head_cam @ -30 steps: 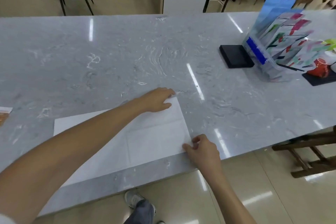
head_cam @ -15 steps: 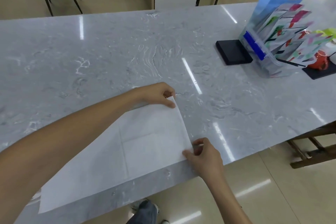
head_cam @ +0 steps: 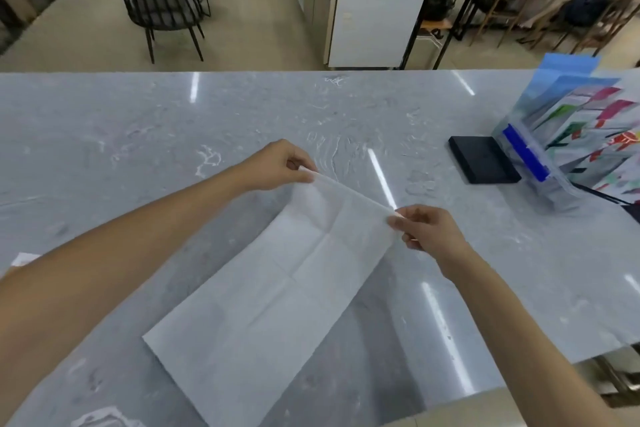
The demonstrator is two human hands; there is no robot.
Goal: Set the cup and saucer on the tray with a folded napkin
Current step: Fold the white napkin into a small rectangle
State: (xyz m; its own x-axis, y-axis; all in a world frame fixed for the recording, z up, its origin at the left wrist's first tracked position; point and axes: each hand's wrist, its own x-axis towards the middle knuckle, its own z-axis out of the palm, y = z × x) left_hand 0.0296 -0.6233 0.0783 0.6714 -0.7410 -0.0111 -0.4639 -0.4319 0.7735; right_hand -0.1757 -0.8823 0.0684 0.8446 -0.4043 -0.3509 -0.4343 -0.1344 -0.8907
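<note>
A white paper napkin (head_cam: 277, 291) lies unfolded across the centre of the frame on the grey marble counter (head_cam: 121, 156), thin enough for the stone to show faintly through it and marked by a cross of fold creases. Its far edge is lifted off the counter: the left hand (head_cam: 280, 166) pinches one far corner and the right hand (head_cam: 427, 230) pinches the other. A black pad (head_cam: 483, 163) and a clear brochure holder (head_cam: 568, 146) sit at the right of the frame.

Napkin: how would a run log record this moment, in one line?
step: folding | napkin: far edge lifted | left hand, right hand: pinching corners | cup, saucer, tray: unseen
</note>
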